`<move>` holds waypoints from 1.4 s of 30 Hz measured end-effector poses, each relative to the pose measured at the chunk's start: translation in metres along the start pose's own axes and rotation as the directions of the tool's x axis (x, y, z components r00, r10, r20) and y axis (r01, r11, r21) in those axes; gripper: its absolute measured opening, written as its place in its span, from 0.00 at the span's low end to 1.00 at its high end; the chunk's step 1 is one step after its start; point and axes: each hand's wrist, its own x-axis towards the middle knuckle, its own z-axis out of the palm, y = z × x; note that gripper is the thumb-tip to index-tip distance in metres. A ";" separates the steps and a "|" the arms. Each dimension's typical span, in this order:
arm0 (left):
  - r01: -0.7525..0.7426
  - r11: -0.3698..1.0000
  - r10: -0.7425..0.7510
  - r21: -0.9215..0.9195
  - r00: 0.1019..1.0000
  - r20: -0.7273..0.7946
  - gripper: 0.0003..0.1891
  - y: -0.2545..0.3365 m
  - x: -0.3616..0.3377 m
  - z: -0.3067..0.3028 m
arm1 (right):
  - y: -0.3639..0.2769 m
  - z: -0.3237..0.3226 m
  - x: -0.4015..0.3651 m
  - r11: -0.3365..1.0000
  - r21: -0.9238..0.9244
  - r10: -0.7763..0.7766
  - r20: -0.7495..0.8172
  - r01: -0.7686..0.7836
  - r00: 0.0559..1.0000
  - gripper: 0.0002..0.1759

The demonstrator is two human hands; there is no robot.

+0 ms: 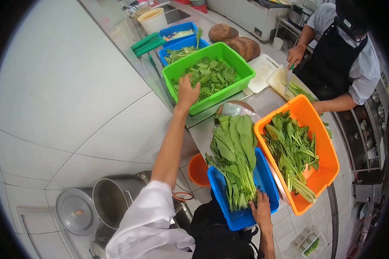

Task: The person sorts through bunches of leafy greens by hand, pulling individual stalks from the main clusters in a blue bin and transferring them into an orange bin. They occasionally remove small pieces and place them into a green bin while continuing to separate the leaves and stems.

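My left hand (188,91) reaches over the near-left wall of a green bin (222,93), thumb and fingers apart, beside the chopped leafy greens (214,75) inside. Its fingertips are partly lost against the leaves. Nearer me, a blue bin (267,172) carries a bunch of whole leafy greens (235,151), stems toward me and leaves hanging over the far edge. My right hand (262,210) lies at the near-right corner of this bin, fingers spread beside the stem ends. Nothing shows clearly in either hand.
An orange bin (328,162) of greens stands to the right. Across the counter, a co-worker (337,60) holds a knife (288,80) over a cutting board (277,80). Farther back are blue trays (190,42) and a white bucket (153,20). Pots (116,200) stand lower left.
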 end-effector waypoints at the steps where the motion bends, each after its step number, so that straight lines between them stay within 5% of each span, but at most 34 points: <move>1: 0.033 0.997 -0.033 0.071 0.999 -0.003 0.27 -0.006 0.016 0.017 | -0.006 -0.001 -0.004 0.996 -0.087 0.020 -0.017 -0.022 1.000 0.33; 3: 0.122 0.975 -0.147 0.186 0.981 0.129 0.38 -0.021 0.042 0.039 | -0.011 0.001 -0.010 0.992 -0.103 0.071 -0.018 -0.073 0.997 0.33; 4: 0.120 0.975 -0.145 0.187 0.981 0.129 0.38 -0.033 0.048 0.052 | -0.011 0.004 -0.013 0.984 -0.126 0.123 -0.018 -0.124 0.992 0.33; 6: 0.090 0.909 -0.271 0.406 0.870 0.412 0.36 -0.055 0.054 0.080 | 0.000 0.017 -0.014 0.975 -0.193 0.102 -0.049 -0.110 0.994 0.32; 9: 0.037 0.914 -0.292 0.403 0.750 0.593 0.33 -0.075 0.046 0.105 | 0.006 0.027 -0.014 0.949 -0.312 -0.016 -0.168 -0.038 0.986 0.31; 12: 0.046 0.970 -0.193 0.239 0.744 0.639 0.29 -0.077 0.044 0.085 | 0.010 0.026 -0.010 0.958 -0.288 -0.059 -0.226 -0.008 0.972 0.30; 14: 0.061 0.973 -0.187 0.223 0.775 0.604 0.26 -0.035 0.021 0.055 | 0.010 0.025 -0.007 0.956 -0.293 -0.063 -0.225 -0.006 0.972 0.29; 16: -0.095 0.981 0.051 0.167 0.966 0.253 0.24 -0.022 -0.008 0.042 | 0.007 0.023 -0.006 0.955 -0.291 0.007 -0.168 -0.056 0.986 0.28; 18: -0.136 0.990 0.138 -0.026 0.985 0.108 0.20 0.034 -0.053 0.011 | 0.003 0.015 -0.005 0.957 -0.275 0.048 -0.150 -0.088 0.987 0.26; 20: 0.053 0.995 -0.040 -0.090 0.990 0.137 0.19 0.074 -0.111 -0.009 | 0.001 0.012 0.001 0.955 -0.292 0.011 -0.111 -0.043 0.994 0.24; 22: 0.106 0.967 -0.065 -0.230 0.982 0.179 0.21 0.073 -0.170 -0.006 | 0.000 0.008 0.010 0.970 -0.239 0.022 -0.127 -0.052 0.992 0.23; 24: 0.175 0.971 -0.148 -0.161 0.975 0.167 0.24 0.077 -0.213 0.004 | 0.001 0.009 0.019 0.977 -0.190 0.070 -0.140 -0.097 0.988 0.22; 28: 0.266 0.939 -0.237 -0.218 0.960 0.149 0.24 0.070 -0.251 0.023 | -0.003 -0.004 0.020 0.980 0.175 0.118 -0.140 -0.093 0.983 0.25; 31: 0.246 0.915 -0.160 -0.320 0.949 0.272 0.23 0.072 -0.230 0.009 | -0.038 -0.043 0.027 0.959 0.207 0.181 0.077 -0.193 0.980 0.24; 36: 0.271 0.877 -0.100 -0.396 0.911 0.401 0.19 0.083 -0.206 -0.010 | -0.052 -0.045 0.019 0.947 0.299 0.133 -0.025 -0.119 0.991 0.18; 39: 0.137 0.957 0.012 -0.255 0.862 0.507 0.21 0.076 -0.198 -0.026 | -0.080 -0.070 0.011 0.875 0.461 0.200 -0.070 -0.146 0.977 0.17; 42: -0.010 0.996 0.040 -0.084 0.932 0.359 0.26 0.090 -0.197 -0.041 | -0.100 -0.098 -0.003 0.894 0.430 0.189 -0.109 -0.125 0.976 0.17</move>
